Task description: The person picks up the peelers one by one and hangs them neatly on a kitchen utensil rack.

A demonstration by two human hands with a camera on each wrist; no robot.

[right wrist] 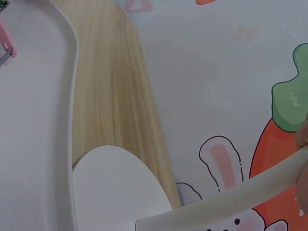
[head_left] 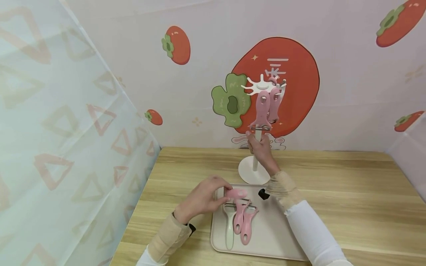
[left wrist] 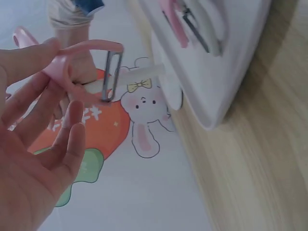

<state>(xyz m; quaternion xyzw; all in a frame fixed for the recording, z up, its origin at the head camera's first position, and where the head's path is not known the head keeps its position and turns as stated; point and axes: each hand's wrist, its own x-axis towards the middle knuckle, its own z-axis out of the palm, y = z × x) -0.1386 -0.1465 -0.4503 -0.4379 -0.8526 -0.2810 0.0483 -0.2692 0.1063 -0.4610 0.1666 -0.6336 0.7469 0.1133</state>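
My left hand [head_left: 209,196] pinches a pink peeler [head_left: 237,193] between thumb and fingers above the tray. In the left wrist view this peeler [left wrist: 79,53] shows its metal blade, and the lower fingers stand loosely bent. My right hand [head_left: 261,148] grips the pole [head_left: 255,165] of a white stand just under its hanging peelers. Pink peelers [head_left: 263,107] hang from the stand's branched hooks [head_left: 256,88]; some overlap, partly hiding those behind. The stand's round base [head_left: 246,171] sits on the table. In the right wrist view only an edge of the right hand [right wrist: 302,185] shows.
A pale tray [head_left: 271,236] lies before the stand. On it are a light green peeler [head_left: 229,231] and two pink peelers [head_left: 247,231] side by side. The wooden table [head_left: 349,192] meets a printed backdrop [head_left: 199,85] behind and another sheet at left.
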